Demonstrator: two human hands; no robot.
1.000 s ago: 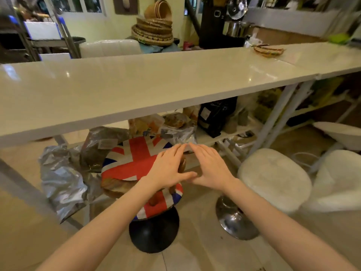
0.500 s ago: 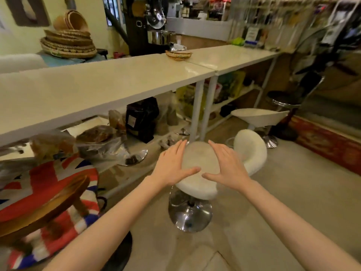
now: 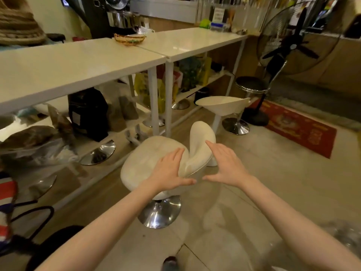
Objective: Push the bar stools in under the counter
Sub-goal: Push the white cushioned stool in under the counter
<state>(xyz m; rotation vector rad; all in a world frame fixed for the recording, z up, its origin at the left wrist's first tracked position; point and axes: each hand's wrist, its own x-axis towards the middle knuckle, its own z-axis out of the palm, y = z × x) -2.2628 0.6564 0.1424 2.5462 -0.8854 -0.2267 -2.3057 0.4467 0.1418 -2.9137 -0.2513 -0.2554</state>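
A white padded bar stool point(image 3: 148, 159) with a low curved backrest and a chrome base stands on the floor just outside the white counter point(image 3: 78, 61). My left hand point(image 3: 172, 171) hovers flat over the seat's near edge, fingers straight. My right hand point(image 3: 226, 165) is open beside the backrest, fingers extended; whether it touches is unclear. A second white stool point(image 3: 224, 106) stands farther right near the counter, and a black round stool point(image 3: 252, 84) behind it. The flag-patterned stool point(image 3: 6, 194) shows at the far left edge.
Bags and packages fill the low shelf point(image 3: 125, 132) under the counter. White counter legs point(image 3: 156, 102) stand just beyond the stool. A standing fan point(image 3: 293, 42) and a red mat point(image 3: 298, 128) are at the right. A woven basket point(image 3: 130, 39) sits on the counter.
The view has swung right from the flag-patterned stool to the white padded stool. Both open hands have moved from the flag stool to over the white stool's seat and backrest.
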